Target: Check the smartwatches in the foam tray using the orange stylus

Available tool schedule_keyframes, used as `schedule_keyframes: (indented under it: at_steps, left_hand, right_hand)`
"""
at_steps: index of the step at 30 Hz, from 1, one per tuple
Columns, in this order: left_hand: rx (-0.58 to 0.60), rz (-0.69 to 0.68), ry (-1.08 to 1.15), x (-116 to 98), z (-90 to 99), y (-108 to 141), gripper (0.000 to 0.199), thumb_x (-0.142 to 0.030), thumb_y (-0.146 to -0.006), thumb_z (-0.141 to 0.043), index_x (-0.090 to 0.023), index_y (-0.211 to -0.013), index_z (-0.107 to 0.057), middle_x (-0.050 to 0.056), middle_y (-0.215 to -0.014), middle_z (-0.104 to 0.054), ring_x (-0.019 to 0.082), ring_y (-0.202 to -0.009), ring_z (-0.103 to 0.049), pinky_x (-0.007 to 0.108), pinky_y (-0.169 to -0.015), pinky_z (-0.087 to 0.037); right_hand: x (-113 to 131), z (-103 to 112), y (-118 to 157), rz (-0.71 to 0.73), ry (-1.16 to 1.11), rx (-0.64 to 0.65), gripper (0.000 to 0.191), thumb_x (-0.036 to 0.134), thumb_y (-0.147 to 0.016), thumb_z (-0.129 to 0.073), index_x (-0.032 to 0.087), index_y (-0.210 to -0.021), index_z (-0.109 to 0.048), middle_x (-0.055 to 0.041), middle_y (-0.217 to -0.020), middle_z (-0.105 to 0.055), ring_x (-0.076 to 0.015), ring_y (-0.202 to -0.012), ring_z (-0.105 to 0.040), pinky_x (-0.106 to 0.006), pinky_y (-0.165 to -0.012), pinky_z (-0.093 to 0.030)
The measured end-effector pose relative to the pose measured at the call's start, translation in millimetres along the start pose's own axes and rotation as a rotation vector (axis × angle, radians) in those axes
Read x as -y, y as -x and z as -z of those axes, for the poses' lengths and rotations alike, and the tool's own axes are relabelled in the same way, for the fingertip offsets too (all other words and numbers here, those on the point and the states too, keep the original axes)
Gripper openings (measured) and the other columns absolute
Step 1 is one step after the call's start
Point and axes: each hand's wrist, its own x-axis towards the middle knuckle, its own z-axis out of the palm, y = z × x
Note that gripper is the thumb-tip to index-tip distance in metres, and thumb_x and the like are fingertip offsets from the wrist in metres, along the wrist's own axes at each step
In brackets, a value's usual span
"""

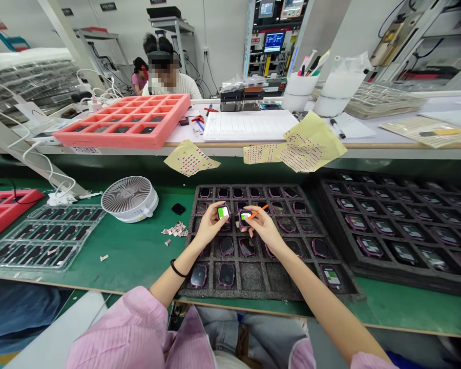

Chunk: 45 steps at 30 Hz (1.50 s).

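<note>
Above the middle of a dark grey foam tray (251, 277), my left hand (211, 225) is closed on a purple-rimmed smartwatch body (223, 212) with a lit green and white screen. Close beside it, my right hand (264, 229) is closed around a thin orange stick (259, 211) and a second smartwatch body (245, 217), its screen lit too. The stick slants across that second watch; its exact tip is hard to make out. Under both hands, most of the tray's pockets hold similar watch bodies, mainly with dark screens. My fingers hide some pockets.
To the right lies another foam tray (388, 269) of watches. A white fan (129, 199), small scraps (175, 229) and a clear plastic tray (46, 236) are on the left. A shelf ahead bears a red foam tray (159, 138) and papers (249, 125). Two people sit beyond it.
</note>
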Motion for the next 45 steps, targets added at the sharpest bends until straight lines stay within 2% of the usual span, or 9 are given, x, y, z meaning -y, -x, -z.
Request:
schedule_keyframes:
  at_steps: [6,11,14,18,22,27,34,39,45]
  left_hand:
    - [-0.065,0.050,0.021,-4,0.1,-1,0.039,-0.046,-0.073,-0.070,-0.017,-0.095,-0.057,-0.001,-0.074,-0.060,0.009,-0.058,-0.054,0.018,-0.046,-0.039]
    - [-0.066,0.094,0.013,-6,0.0,1,0.037,-0.052,-0.077,-0.064,-0.017,-0.089,-0.057,-0.002,-0.064,-0.058,0.009,-0.052,-0.051,0.018,-0.044,-0.038]
    - [-0.036,0.065,0.018,-3,-0.4,1,0.037,-0.048,-0.077,-0.066,-0.017,-0.096,-0.058,-0.001,-0.071,-0.060,0.010,-0.059,-0.055,0.019,-0.049,-0.043]
    - [0.016,-0.025,0.020,4,0.0,-1,0.044,-0.038,-0.074,-0.072,-0.018,-0.110,-0.057,0.005,-0.096,-0.063,0.014,-0.082,-0.060,0.023,-0.067,-0.051]
    - [0.067,-0.060,0.022,10,1.8,-1,0.055,-0.033,-0.077,-0.070,-0.020,-0.127,-0.050,0.010,-0.118,-0.059,0.018,-0.100,-0.059,0.028,-0.083,-0.050]
    - [0.117,-0.020,0.082,12,2.4,-2,0.067,-0.036,-0.082,-0.064,-0.021,-0.141,-0.036,0.011,-0.115,-0.058,0.017,-0.090,-0.062,0.021,-0.059,-0.044]
    - [-0.018,0.022,-0.003,1,1.6,0,0.041,-0.042,-0.085,-0.059,-0.018,-0.119,-0.058,0.001,-0.077,-0.057,0.009,-0.060,-0.052,0.018,-0.046,-0.032]
    - [-0.044,0.056,-0.055,-6,-0.7,3,0.036,-0.047,-0.080,-0.063,-0.017,-0.100,-0.063,0.001,-0.074,-0.058,0.011,-0.065,-0.054,0.018,-0.047,-0.035]
    - [-0.016,0.072,-0.017,-5,-2.0,1,0.040,-0.049,-0.080,-0.061,-0.018,-0.104,-0.059,0.001,-0.079,-0.059,0.009,-0.062,-0.053,0.016,-0.045,-0.036]
  right_hand:
    - [1,0,1,-0.001,0.006,-0.032,0.035,0.050,-0.080,-0.062,0.021,-0.097,-0.058,0.0018,-0.065,-0.060,-0.0136,-0.048,-0.059,-0.023,-0.039,-0.040]
    - [-2,1,-1,-0.005,0.017,-0.038,0.032,0.051,-0.080,-0.062,0.021,-0.092,-0.058,0.0018,-0.063,-0.059,-0.0135,-0.045,-0.058,-0.023,-0.038,-0.037]
    - [-3,1,-2,-0.006,0.003,0.000,0.034,0.049,-0.078,-0.064,0.021,-0.098,-0.058,0.0001,-0.073,-0.061,-0.0140,-0.051,-0.062,-0.023,-0.039,-0.041]
    - [-3,1,-1,-0.008,-0.017,0.040,0.039,0.042,-0.076,-0.068,0.024,-0.107,-0.056,-0.0017,-0.091,-0.060,-0.0141,-0.060,-0.065,-0.025,-0.044,-0.049]
    - [-2,0,0,-0.003,-0.023,0.056,0.044,0.034,-0.071,-0.073,0.025,-0.109,-0.054,-0.0013,-0.096,-0.059,-0.0126,-0.060,-0.065,-0.024,-0.047,-0.051]
    - [-3,-1,-1,-0.022,-0.025,0.041,0.048,0.030,-0.067,-0.077,0.025,-0.108,-0.053,-0.0015,-0.095,-0.059,-0.0147,-0.064,-0.067,-0.024,-0.046,-0.049]
    - [2,-1,0,-0.040,0.004,-0.053,0.034,0.046,-0.073,-0.069,0.021,-0.094,-0.061,0.0006,-0.070,-0.061,-0.0146,-0.048,-0.061,-0.025,-0.041,-0.042]
    - [4,-1,1,-0.036,0.015,-0.100,0.031,0.048,-0.073,-0.070,0.020,-0.084,-0.061,0.0028,-0.061,-0.058,-0.0110,-0.041,-0.053,-0.024,-0.039,-0.038]
    - [0,0,-1,-0.029,0.028,-0.057,0.033,0.045,-0.071,-0.072,0.020,-0.091,-0.060,0.0017,-0.068,-0.060,-0.0115,-0.045,-0.057,-0.022,-0.038,-0.037]
